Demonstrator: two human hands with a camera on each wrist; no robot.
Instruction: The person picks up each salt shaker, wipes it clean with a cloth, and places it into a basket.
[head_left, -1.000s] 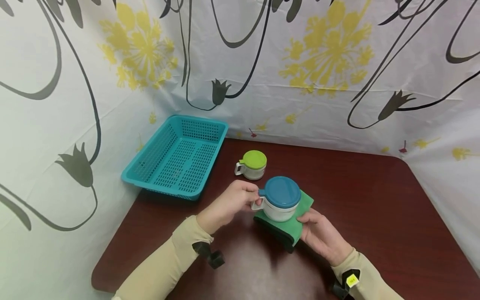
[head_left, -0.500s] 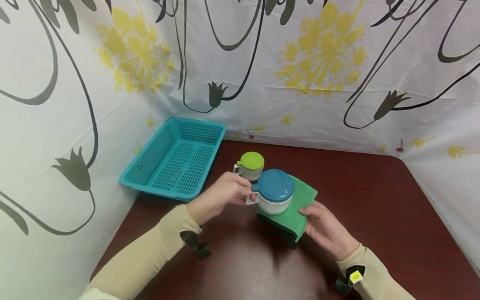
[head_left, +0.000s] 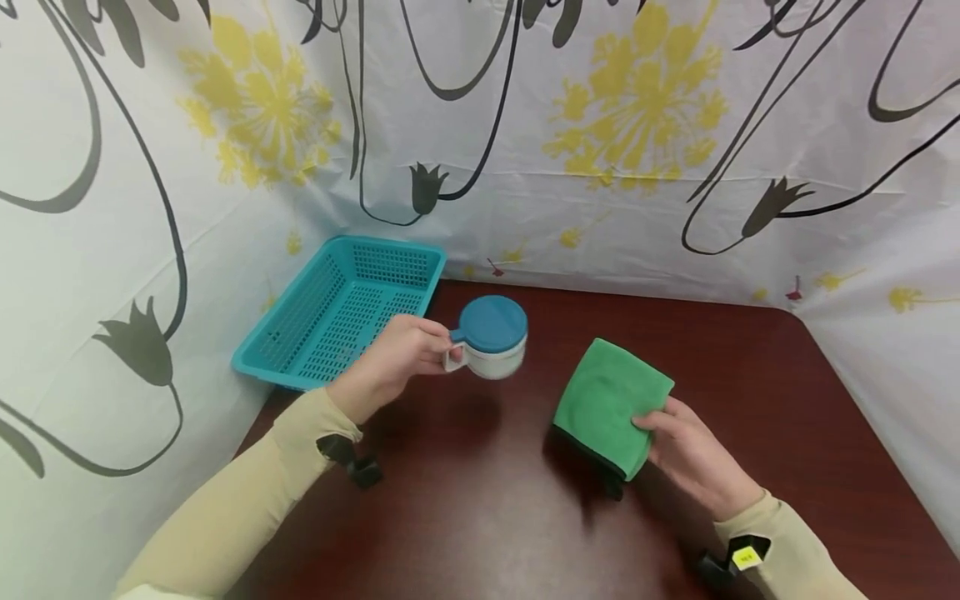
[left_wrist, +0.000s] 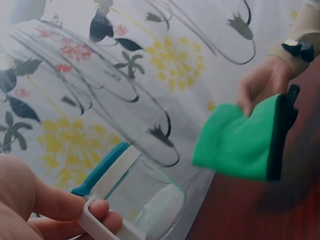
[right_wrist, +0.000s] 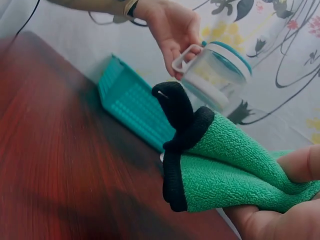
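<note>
A clear jar [left_wrist: 150,200] with a blue lid [head_left: 493,324] and a white handle is held in the air by my left hand [head_left: 397,358], whose fingers grip the handle. To its right, my right hand [head_left: 697,454] pinches a folded green cloth [head_left: 611,404] by its right side. The right wrist view shows the cloth's black trim and hanging loop [right_wrist: 172,102], with thumb and fingers on either side of the fold. Cloth and jar are apart. The green-lidded jar seen before is hidden behind the blue-lidded one in the head view.
A turquoise plastic basket [head_left: 337,379] stands at the table's back left, just beyond my left hand. The dark red table [head_left: 480,517] meets a patterned white curtain [head_left: 487,167] at the back and sides.
My left hand has carried the blue-lidded jar off the cloth, to the left and away from me. My right hand has drawn the cloth to the right.
</note>
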